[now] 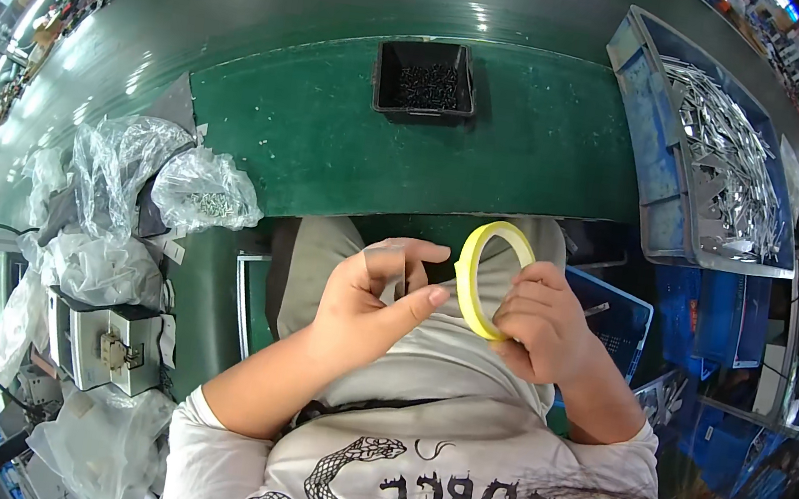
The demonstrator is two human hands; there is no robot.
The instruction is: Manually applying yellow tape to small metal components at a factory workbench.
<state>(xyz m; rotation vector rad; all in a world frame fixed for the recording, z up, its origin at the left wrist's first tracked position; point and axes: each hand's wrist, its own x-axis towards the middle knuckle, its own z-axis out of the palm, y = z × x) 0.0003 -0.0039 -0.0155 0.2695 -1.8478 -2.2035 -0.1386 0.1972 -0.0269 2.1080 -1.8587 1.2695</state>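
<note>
A roll of yellow tape (478, 305) is gripped in my right hand (541, 324), whose fingers wrap its right side. The ring stands tilted above my lap, its open centre showing. To its left, my left hand (374, 292) is apart from the roll, thumb and index finger stretched toward it with a gap between them. Its other fingers are curled, and nothing shows in that hand. A small tab of tape seems to stick out at the roll's left edge.
A black bin (426, 81) of small dark parts stands on the green table (323, 139). At right is a blue crate (665, 184) of metal strips. Clear plastic bags (210, 194) lie at left, above a white-and-grey device (114, 348). A blue tray (614, 303) sits beside my right leg.
</note>
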